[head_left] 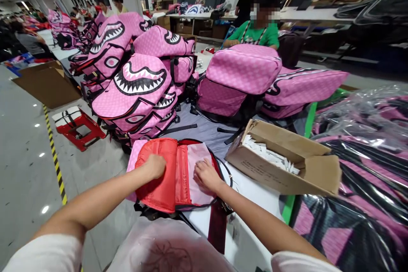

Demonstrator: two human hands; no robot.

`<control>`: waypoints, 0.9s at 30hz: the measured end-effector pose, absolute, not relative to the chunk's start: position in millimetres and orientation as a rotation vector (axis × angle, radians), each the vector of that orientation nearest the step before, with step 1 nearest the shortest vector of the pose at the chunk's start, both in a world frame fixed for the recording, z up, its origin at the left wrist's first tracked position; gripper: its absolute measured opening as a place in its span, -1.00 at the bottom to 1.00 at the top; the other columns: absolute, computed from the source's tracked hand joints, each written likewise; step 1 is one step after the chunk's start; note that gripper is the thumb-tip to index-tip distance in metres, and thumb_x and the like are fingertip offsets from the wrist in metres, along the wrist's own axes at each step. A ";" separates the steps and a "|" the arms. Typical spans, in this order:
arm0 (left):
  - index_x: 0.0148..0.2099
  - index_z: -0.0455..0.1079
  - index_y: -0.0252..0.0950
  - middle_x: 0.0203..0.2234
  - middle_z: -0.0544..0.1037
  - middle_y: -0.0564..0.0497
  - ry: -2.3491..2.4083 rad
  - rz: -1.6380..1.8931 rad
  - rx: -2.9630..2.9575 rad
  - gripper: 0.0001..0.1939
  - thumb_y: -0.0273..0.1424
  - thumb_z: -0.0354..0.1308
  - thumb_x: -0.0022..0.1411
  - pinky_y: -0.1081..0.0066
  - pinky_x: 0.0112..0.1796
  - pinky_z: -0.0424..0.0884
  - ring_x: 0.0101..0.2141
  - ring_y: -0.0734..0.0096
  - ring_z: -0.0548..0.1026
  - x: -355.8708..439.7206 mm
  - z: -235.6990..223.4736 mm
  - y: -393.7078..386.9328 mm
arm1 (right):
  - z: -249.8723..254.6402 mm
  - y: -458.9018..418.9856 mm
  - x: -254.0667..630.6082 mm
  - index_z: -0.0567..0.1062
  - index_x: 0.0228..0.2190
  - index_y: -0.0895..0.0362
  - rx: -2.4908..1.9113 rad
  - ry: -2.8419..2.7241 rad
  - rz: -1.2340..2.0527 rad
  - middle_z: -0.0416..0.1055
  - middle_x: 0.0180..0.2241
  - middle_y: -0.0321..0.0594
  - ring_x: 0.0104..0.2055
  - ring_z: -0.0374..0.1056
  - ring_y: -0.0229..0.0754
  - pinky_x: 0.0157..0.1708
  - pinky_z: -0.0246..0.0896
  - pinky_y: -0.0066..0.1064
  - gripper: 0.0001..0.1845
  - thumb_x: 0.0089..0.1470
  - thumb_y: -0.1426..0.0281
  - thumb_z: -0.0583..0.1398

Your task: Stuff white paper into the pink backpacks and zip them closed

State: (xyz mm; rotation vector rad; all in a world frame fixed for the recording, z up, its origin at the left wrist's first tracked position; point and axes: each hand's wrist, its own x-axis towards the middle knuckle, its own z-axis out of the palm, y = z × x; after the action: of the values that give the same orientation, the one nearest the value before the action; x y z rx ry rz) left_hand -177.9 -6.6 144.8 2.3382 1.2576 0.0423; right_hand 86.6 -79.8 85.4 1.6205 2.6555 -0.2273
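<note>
Carton [259, 172] and stacked backpacks [111, 100] crowd open bag [182, 172]; left grip [156, 166] balled, right grip [208, 175] spread.

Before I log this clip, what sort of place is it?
Probably a bag factory or packing floor: piled pink backpacks, an open cardboard box of white packets, and a person in green beyond.

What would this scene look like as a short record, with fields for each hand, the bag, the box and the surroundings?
Left hand: curled, on the red lining; grip unclear
Right hand: fingers partly spread on the pale pink panel
Bag: open backpack, in front of the wearer
Box: open cardboard box, small white packets inside
Left side: stacked pink backpacks, toothy-mouth prints
Right side: plastic-wrapped bags
Beyond: person in green shirt
</note>
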 end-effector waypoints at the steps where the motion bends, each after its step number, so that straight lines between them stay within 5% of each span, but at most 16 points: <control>1: -0.14 0.50 -0.39 -0.15 0.58 -0.17 1.287 0.044 2.344 -0.78 -0.32 0.20 0.28 -0.05 0.06 0.32 -0.02 0.01 0.49 -150.5 136.8 -5.3 | 92.3 -87.6 94.5 0.55 -0.15 0.27 1.738 2.602 -0.183 0.45 -0.09 0.13 0.02 0.31 0.11 0.27 -0.10 0.00 -0.69 0.21 0.43 0.06; 4: -0.03 0.43 -0.38 -0.08 0.52 -0.14 1.251 0.028 2.421 -0.70 -0.26 0.19 0.31 0.01 0.05 0.35 -0.02 0.16 0.47 -73.8 112.5 -8.2 | 103.9 -110.2 117.5 0.57 -0.21 0.24 1.938 2.452 -0.059 0.47 -0.21 0.09 -0.07 0.34 0.08 0.26 -0.14 0.02 -0.65 0.18 0.57 -0.01; 10: -0.05 0.45 -0.42 -0.09 0.52 -0.20 0.795 -0.180 2.656 -0.79 -0.42 0.13 0.32 0.04 0.08 0.30 0.00 0.13 0.46 -52.2 76.0 -35.7 | 108.3 -134.0 143.1 0.61 -0.27 0.17 1.752 2.448 -0.091 0.52 -0.23 0.02 0.17 0.19 0.09 0.30 -0.36 0.18 -0.68 0.18 0.57 0.05; 14: 0.28 0.20 -0.54 0.26 0.21 -0.47 0.666 -0.232 2.726 -0.37 -0.34 0.19 0.26 -0.06 0.24 0.02 0.29 -0.13 0.12 -65.7 55.2 -38.7 | 114.1 -119.2 138.3 0.61 -0.19 0.19 1.516 2.448 -0.207 0.54 -0.17 -0.01 0.14 0.22 0.08 0.27 -0.21 0.15 -0.68 0.20 0.53 0.07; 17: 0.35 0.05 -0.62 0.34 0.00 -0.54 0.732 -0.247 2.716 -0.20 -0.26 0.22 0.25 -0.16 0.27 -0.13 0.35 -0.27 -0.07 -61.4 46.8 -38.2 | 112.7 -102.4 128.8 0.62 -0.15 0.21 1.352 2.430 -0.284 0.52 -0.06 0.03 0.24 0.13 0.14 0.29 -0.25 0.18 -0.67 0.19 0.53 0.08; 21: 0.28 0.23 -0.31 0.27 0.24 -0.23 0.813 -0.173 2.676 -0.44 -0.20 0.17 0.32 -0.15 0.19 0.17 0.23 -0.05 0.24 -66.1 54.7 -33.7 | 91.3 -90.7 118.1 0.58 -0.06 0.25 1.306 2.508 -0.197 0.47 0.04 0.09 0.34 0.02 0.17 0.33 -0.35 0.20 -0.64 0.18 0.50 0.09; 23: 0.20 0.30 -0.28 0.17 0.35 -0.16 0.855 -0.105 2.650 -0.54 -0.21 0.15 0.34 -0.05 0.08 0.36 0.10 0.08 0.39 -72.4 61.1 -28.9 | 74.1 -83.9 121.7 0.59 -0.06 0.19 1.343 2.538 -0.125 0.56 -0.12 0.02 0.27 0.16 0.12 0.32 -0.27 0.19 -0.61 0.15 0.55 0.07; 27: 0.14 0.36 -0.31 0.06 0.43 -0.15 0.920 0.006 2.548 -0.60 -0.23 0.14 0.35 0.06 -0.04 0.47 -0.03 0.15 0.47 -76.7 63.8 -27.6 | 54.1 -71.5 149.1 0.67 -0.38 0.10 1.404 2.582 0.091 0.57 -0.45 -0.12 -0.05 0.43 0.04 0.34 -0.26 0.13 -0.63 0.06 0.63 0.09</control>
State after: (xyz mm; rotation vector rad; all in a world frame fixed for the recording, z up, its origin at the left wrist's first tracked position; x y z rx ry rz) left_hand -76.7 -27.6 63.8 2.5482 0.9195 0.0055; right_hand 149.1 -71.5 54.1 1.4042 2.5824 0.0913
